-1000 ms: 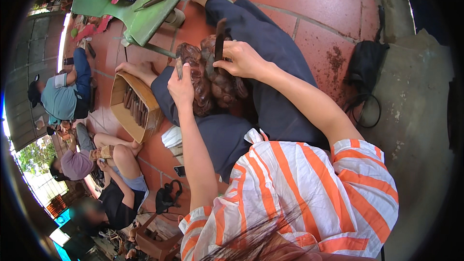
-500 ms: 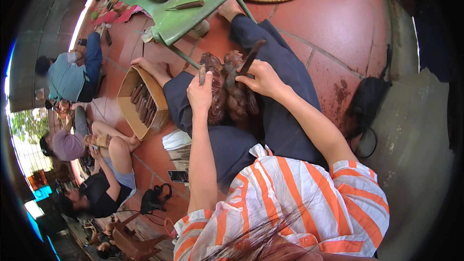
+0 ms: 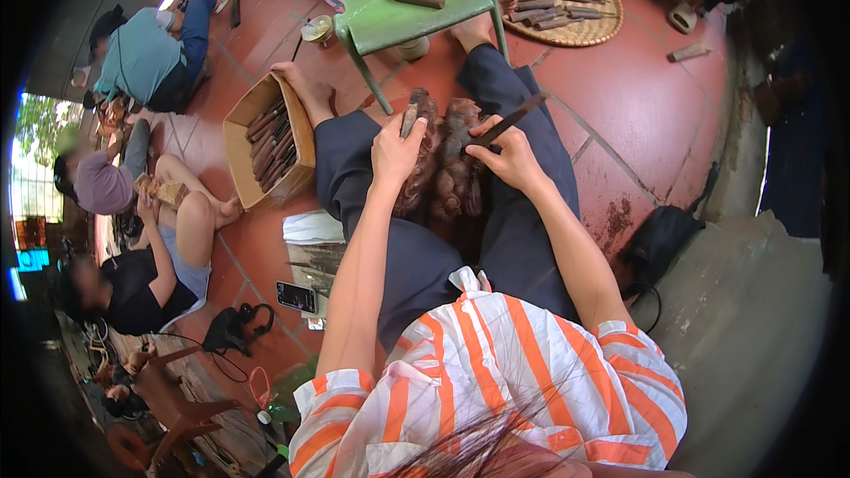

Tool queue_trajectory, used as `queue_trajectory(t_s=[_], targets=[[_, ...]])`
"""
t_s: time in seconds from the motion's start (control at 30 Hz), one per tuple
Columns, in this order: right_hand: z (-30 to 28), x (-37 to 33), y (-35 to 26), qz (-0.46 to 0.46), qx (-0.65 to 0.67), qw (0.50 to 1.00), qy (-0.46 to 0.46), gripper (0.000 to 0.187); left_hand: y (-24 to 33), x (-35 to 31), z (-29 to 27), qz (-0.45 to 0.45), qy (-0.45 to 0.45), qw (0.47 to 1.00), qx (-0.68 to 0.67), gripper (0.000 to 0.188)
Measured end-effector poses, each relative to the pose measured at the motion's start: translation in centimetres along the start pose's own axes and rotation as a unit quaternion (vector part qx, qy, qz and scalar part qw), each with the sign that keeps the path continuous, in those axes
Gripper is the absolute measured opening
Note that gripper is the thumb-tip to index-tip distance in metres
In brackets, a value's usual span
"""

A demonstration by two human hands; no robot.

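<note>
Dark tool (image 3: 519, 114) tipped lower, hands (image 3: 396, 157) grip it and a stubby tool (image 3: 409, 119) over a glossy, knobbly brown carving (image 3: 454, 181)

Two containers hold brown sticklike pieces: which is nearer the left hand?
The open cardboard box, left of the left hand. The other, a round woven tray, lies farther ahead, right of the green chair.

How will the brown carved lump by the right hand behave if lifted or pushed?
The brown carved lump looks thick and solid, so probably stiff and fairly heavy. Its slight sheen hints at some slipperiness, though the knobbly relief should help grip. Its rounded, uneven outline suggests it might rock if pushed.
</note>
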State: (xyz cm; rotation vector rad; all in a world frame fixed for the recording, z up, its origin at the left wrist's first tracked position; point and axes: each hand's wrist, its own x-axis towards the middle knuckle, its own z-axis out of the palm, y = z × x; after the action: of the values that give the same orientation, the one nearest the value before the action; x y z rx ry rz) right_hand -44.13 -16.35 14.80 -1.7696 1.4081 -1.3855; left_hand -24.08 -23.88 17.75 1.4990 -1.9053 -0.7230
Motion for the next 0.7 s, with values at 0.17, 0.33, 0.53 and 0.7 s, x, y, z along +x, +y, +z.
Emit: queue_trajectory(t_s=[0.17, 0.33, 0.53, 0.7], targets=[[0.3, -0.1, 0.4, 0.057, 0.045, 0.997, 0.023, 0.017, 3.2, 0.2, -2.7, 0.088, 0.055, 0.981, -0.164, 0.031], [-0.7, -1.2, 0.4, 0.074, 0.060, 0.995, 0.011, 0.019, 17.5, -4.9, -13.7, 0.198, -0.302, 0.687, -0.631, 0.041], [-0.4, -3.1, 1.0, 0.163, 0.161, 0.972, 0.045, 0.013, 24.3, -9.2, -20.3, 0.438, -0.469, 0.634, -0.431, 0.038], [-0.3, -2.9, 1.5, 0.166, 0.197, 0.966, 0.035, 0.013, 25.5, -11.4, -21.8, 0.600, -0.355, 0.676, -0.241, 0.035]])
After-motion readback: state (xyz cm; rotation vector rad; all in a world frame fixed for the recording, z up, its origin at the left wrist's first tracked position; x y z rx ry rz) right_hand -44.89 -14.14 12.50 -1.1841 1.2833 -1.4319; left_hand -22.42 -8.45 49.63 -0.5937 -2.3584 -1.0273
